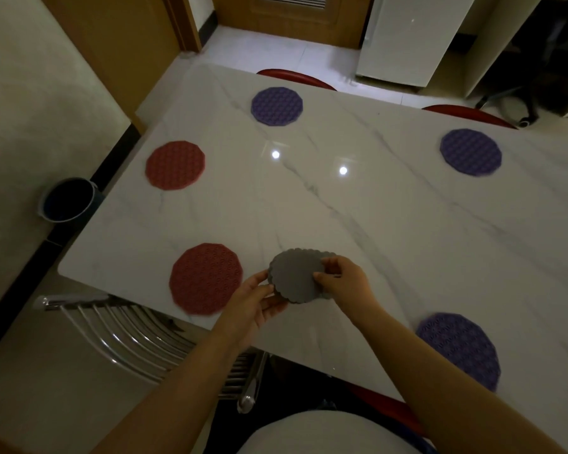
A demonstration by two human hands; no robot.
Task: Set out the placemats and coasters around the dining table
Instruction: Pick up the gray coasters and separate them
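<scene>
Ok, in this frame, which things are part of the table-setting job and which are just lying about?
Job: grey coasters, gripped by left hand and right hand; red placemats; purple placemats; dining table.
Lying about: bucket on the floor; chrome chair; white cabinet.

- The worktop (374, 224) is veined in thin grey on white
- The far red placemat (175, 165) and the near red placemat (206, 278) are embossed with a fine repeating lattice
- The far purple placemat (276, 106), the right purple placemat (471, 152) and the near purple placemat (459, 350) are embossed alike
- The coasters (295, 276) are seen in plain dark grey
- The bucket (69, 199) is coloured dark blue
</scene>
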